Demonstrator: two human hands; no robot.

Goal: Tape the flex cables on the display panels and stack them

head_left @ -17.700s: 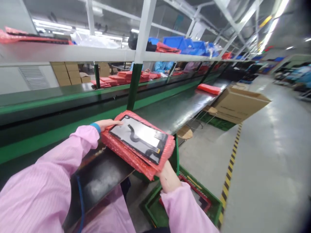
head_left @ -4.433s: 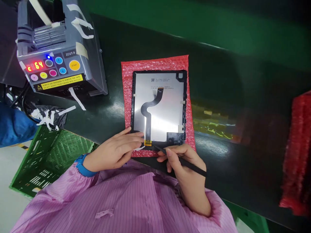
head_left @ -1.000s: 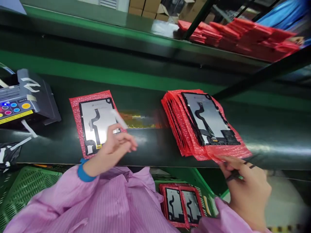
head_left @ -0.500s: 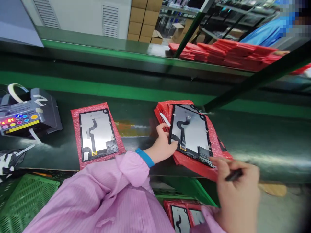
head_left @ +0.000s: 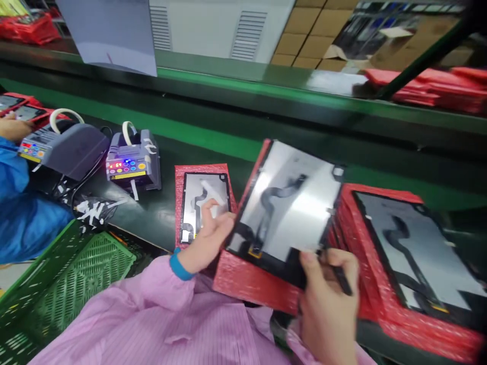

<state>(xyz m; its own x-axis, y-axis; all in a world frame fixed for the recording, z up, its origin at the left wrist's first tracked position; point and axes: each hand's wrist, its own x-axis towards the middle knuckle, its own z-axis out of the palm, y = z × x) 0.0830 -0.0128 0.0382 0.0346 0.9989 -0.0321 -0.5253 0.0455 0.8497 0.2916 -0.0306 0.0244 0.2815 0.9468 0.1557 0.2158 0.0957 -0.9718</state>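
Observation:
A tablet display panel (head_left: 292, 203), silver-backed with a black ribbon cable, is held up and tilted over the bench, with a red bubble-wrap bag (head_left: 254, 279) under it. My right hand (head_left: 329, 299) grips its lower right corner, thumb on top, and also keeps a black stick-like tool (head_left: 344, 281) in its fingers. My left hand (head_left: 209, 235) is closed at the panel's left edge; its farther fingers are hidden. A white tape strip (head_left: 213, 192) sticks up from its index finger. Behind that hand a second panel (head_left: 194, 187) lies on another red bag (head_left: 178, 203).
On the right stands a stack of red bags (head_left: 384, 309), topped by another panel (head_left: 407, 243). Two tape dispensers (head_left: 133, 162) stand on the left, near a co-worker's blue sleeve (head_left: 34, 218). A green crate (head_left: 83, 274) is below the bench edge. Red bags (head_left: 449, 88) lie on the far ledge.
The top panel and its bag have been lifted off the right stack and carried left by both hands. My view has swung left, bringing the second dispenser and the co-worker into sight.

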